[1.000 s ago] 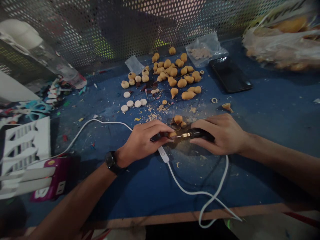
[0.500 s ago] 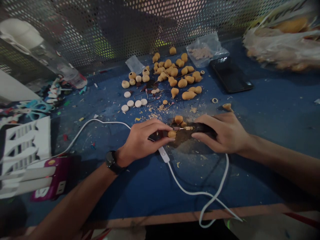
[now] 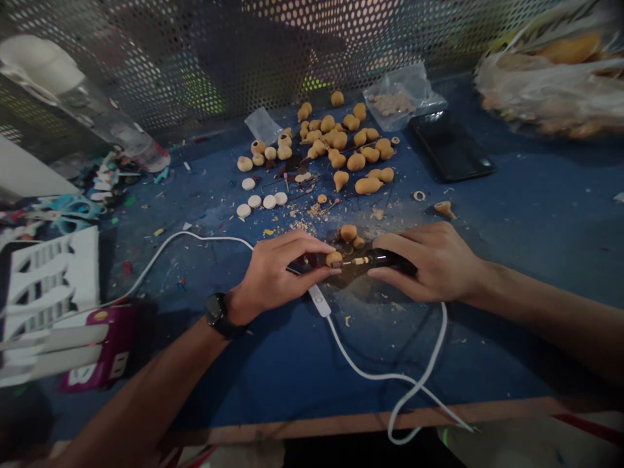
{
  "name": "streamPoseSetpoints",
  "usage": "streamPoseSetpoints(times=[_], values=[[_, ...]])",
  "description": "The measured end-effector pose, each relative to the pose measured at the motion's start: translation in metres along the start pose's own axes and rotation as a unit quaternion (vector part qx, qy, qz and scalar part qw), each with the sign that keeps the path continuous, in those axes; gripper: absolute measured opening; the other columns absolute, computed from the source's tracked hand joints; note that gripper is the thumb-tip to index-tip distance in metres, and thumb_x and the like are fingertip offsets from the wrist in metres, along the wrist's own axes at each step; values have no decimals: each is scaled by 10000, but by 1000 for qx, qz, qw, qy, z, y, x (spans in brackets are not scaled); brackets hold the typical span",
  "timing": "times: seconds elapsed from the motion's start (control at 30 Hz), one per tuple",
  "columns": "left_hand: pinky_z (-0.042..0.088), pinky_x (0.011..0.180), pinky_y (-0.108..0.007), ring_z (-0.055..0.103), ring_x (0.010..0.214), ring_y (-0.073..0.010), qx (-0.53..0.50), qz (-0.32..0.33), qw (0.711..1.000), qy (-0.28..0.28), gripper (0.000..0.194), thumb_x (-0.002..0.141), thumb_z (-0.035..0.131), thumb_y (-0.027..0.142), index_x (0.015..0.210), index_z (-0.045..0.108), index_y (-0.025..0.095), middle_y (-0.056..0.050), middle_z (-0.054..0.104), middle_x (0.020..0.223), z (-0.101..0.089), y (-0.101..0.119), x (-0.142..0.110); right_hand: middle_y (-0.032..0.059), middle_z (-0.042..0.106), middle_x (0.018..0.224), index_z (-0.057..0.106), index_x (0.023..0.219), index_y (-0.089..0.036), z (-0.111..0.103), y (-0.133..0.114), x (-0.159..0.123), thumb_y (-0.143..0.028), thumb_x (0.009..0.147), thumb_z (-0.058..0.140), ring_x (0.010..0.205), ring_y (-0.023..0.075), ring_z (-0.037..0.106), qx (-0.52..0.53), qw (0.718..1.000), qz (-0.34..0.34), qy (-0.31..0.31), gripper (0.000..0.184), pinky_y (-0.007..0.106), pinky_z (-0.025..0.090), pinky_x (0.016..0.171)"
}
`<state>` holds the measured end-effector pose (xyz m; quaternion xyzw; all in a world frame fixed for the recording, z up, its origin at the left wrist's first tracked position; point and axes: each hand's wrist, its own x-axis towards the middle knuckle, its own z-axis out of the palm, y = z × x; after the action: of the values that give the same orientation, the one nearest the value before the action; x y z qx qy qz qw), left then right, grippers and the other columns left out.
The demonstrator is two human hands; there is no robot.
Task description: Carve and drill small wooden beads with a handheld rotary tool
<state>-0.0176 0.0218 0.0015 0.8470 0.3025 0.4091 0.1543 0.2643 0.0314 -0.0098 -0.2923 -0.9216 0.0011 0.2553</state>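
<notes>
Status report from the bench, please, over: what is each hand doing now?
Left hand: pinching small tan gourd-shaped bead. Right hand: holding black rotary tool, bit at bead. White cable's inline switch lies beside left hand.

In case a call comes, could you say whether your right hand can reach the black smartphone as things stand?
Probably yes, once the right hand releases the rotary tool; only blue work surface and a small tan piece lie before the black smartphone.

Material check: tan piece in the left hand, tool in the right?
The tan gourd-shaped piece looks like matte, unfinished wood or dried gourd; the pale crumbs nearby look like sanding dust. The rotary tool has a glossy black body, probably plastic, and a brass-coloured metal collet.
</notes>
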Motion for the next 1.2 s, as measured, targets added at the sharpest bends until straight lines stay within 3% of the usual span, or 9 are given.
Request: streamPoseSetpoints(times=[0.4, 1.2], values=[[601, 650, -198, 722, 682, -97, 7, -5, 1000, -3, 186, 912, 831, 324, 1021, 766, 190, -32, 804, 896, -1, 1, 1, 41, 711, 642, 709, 988, -205, 3, 0, -3, -543, 1080, 459, 498, 202, 611, 2, 999, 30, -13, 430, 339, 344, 537], [599, 653, -205, 733, 698, -106, 12, -8, 1000, 14, 196, 894, 848, 341, 1004, 774, 197, -27, 809, 879, 0, 1, 0, 32, 694, 626, 694, 969, -212, 3, 2, -3, -566, 1076, 457, 490, 194, 594, 14, 999, 39, -15, 440, 327, 357, 546]])
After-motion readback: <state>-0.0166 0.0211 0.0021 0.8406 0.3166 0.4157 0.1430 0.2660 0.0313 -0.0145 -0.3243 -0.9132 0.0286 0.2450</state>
